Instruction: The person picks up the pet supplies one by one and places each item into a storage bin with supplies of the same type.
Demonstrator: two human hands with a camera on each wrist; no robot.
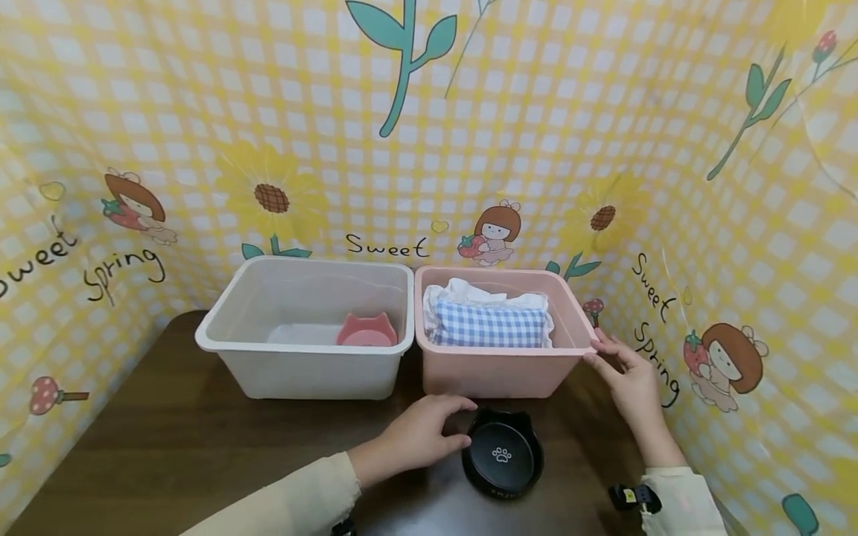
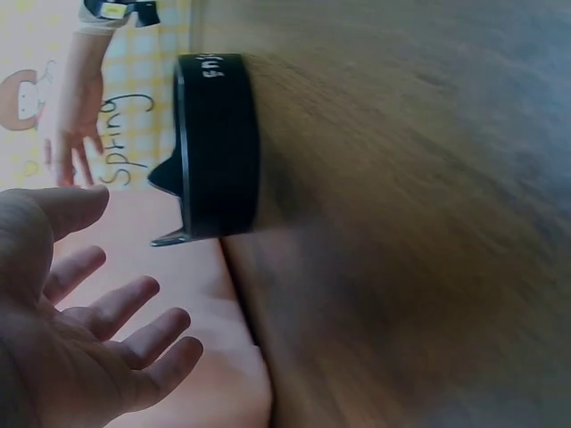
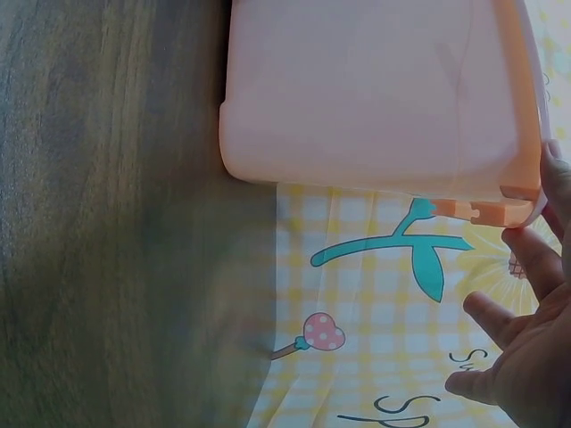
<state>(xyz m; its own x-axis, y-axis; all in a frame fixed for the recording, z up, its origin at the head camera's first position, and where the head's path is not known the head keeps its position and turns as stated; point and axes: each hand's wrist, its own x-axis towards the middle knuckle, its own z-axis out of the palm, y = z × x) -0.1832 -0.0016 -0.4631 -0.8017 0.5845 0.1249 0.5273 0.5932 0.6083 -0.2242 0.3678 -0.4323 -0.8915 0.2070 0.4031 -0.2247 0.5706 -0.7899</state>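
Observation:
My left hand [image 1: 425,435] is at the left of a round black pet bowl [image 1: 504,455] on the table, its thumb tip close by the bowl's edge in the head view. In the left wrist view the fingers are spread and loosely bent, with nothing between them. The bowl has two pointed ears on its rim and a white paw print inside. My right hand [image 1: 630,383] touches the front right corner of a pink bin [image 1: 492,376] with thumb and fingertips, the other fingers spread. A blue-and-white checked, ruffled cloth item [image 1: 492,324] lies in that bin.
A pale grey bin [image 1: 318,376] stands beside the pink one, with a pink cat-eared bowl [image 1: 366,330] at its right end. Both bins stand at the back of the dark wooden table [image 1: 154,439]. A yellow checked cloth [image 1: 536,149] rises behind them and at both sides.

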